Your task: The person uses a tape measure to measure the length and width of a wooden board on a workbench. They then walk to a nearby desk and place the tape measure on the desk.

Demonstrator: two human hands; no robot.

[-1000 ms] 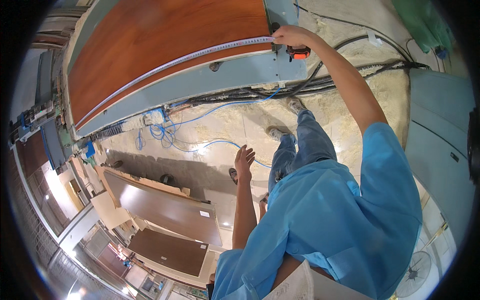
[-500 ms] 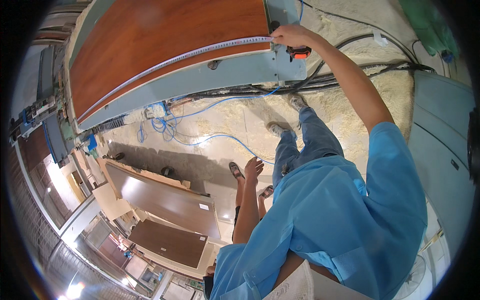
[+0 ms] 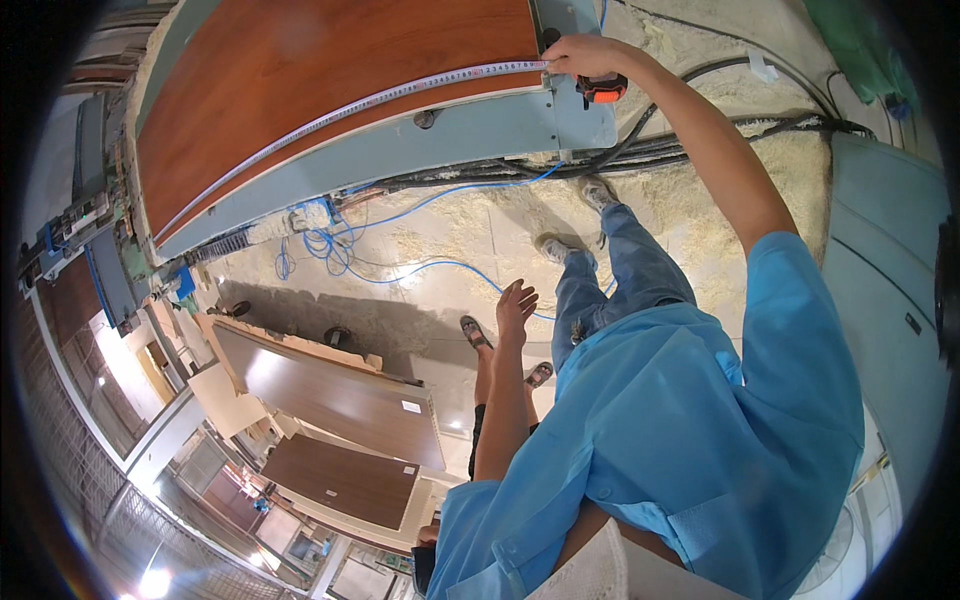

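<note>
A large reddish-brown wood panel (image 3: 330, 50) lies on a grey-blue machine bed (image 3: 360, 155) ahead of me. Across it runs the pulled-out white blade (image 3: 440, 80) of a tape measure, from the panel's far left corner to its right edge. My right hand (image 3: 588, 56) pinches the blade at that right edge, and the black-and-orange tape measure case (image 3: 602, 90) hangs just under the fingers. My left hand (image 3: 515, 308) floats over the floor in front of my legs, fingers loosely bent and apart, holding nothing.
Black cables (image 3: 680, 150) and a coiled blue hose (image 3: 325, 245) lie along the machine's near side, amid sawdust. Brown boards (image 3: 310, 375) are stacked at lower left. Another person's sandalled foot (image 3: 473, 332) is close to my left arm. A grey-green cabinet (image 3: 885, 270) stands at right.
My right hand and the blade's near end have shifted slightly farther from me. The left hand has moved a little right and up, still empty.
</note>
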